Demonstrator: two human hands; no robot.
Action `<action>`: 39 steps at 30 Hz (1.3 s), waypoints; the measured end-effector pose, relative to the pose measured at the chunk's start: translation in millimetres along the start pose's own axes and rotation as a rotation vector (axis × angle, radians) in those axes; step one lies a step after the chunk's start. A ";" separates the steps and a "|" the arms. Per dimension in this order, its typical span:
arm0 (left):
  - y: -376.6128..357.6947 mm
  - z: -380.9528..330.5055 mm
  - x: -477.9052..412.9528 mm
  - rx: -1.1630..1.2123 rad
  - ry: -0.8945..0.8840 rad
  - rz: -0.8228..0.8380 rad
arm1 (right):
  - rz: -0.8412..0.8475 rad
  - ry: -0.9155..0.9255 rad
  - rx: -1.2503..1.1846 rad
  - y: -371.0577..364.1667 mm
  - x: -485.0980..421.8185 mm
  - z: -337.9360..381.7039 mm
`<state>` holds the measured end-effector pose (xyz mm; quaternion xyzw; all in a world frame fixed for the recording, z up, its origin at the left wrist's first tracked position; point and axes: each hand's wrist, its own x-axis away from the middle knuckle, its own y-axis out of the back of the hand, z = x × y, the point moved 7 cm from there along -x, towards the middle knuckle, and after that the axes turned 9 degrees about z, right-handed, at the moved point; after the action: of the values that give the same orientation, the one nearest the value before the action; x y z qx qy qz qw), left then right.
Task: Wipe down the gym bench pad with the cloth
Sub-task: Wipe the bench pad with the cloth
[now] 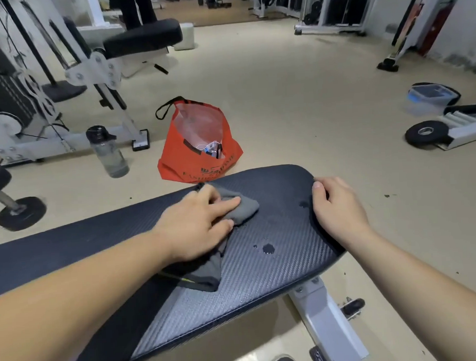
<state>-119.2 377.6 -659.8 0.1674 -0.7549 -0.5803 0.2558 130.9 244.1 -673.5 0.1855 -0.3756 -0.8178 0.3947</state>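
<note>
At the far left, on the beige floor (296, 100), stands a white steel weight machine (87, 69) with black pads. Just in front of its base is a clear plastic water bottle (107, 152) with a black lid, upright. To the right of the bottle, apart from it, an orange fabric tote bag (199, 143) with black handles sits open on the floor, just beyond the far edge of the bench.

The long black bench pad (264, 275), covered in a woven carbon-look vinyl, runs from the lower left to its rounded end at centre right and rests on a white metal frame (324, 322). The left hand (203, 223) lies on the pad near the far edge, fingers spread and fairly straight, pressing flat on a dark grey folded cloth (241, 210). The cloth sticks out past the fingertips towards the pad's end, and a flap of it trails back under the wrist towards the near edge.

Just right of the cloth, a few drops of water (268, 248) bead on the pad's surface, with another small wet spot closer to the end. The right hand (337, 205) grips the pad's rounded end, thumb on top and fingers curled over the edge.

Further right, on the floor and well apart from the bench, sits a clear plastic box (431, 95) with a blue lid, and nearer, a black wheel (426, 133) on a white frame.
</note>
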 end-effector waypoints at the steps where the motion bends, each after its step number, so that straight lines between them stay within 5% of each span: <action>1: 3.6 14.9 -8.7 0.017 0.071 -0.009 | -0.016 0.000 -0.007 0.4 0.4 -3.8; 5: 1.3 2.1 -6.7 0.023 0.341 -0.139 | -0.074 -0.064 -0.137 5.4 3.1 -9.2; 9: -8.3 -52.6 20.4 -0.027 -0.059 -0.091 | -0.078 -0.147 -0.145 4.3 2.5 -10.9; 11: -6.8 -32.8 11.1 -0.010 -0.091 -0.028 | -0.079 -0.226 -0.075 4.4 4.2 -16.5; 16: -1.9 -16.1 -2.7 0.132 0.249 -0.210 | -0.039 -0.295 0.022 11.0 8.4 -26.1; 22: -15.0 -78.3 25.9 0.107 -0.300 -0.098 | -0.059 -0.243 -0.192 6.5 10.7 -36.3; 28: -5.4 -37.8 -9.0 0.100 0.206 -0.244 | -0.074 -0.237 -0.227 6.9 10.5 -38.6; 33: -21.2 -108.7 36.1 0.103 -0.343 -0.131 | -0.105 -0.237 -0.249 7.0 9.7 -37.9; 35: -17.2 -88.9 19.9 0.074 -0.401 -0.077 | -0.115 -0.231 -0.259 6.2 10.0 -38.7; 39: -9.7 -53.1 -14.8 0.069 0.042 -0.219 | -0.105 -0.216 -0.299 5.4 11.1 -36.4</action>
<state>-76.8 341.2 -661.5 0.2699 -0.7460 -0.5747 0.2008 148.6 216.2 -693.1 0.0553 -0.2798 -0.8992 0.3318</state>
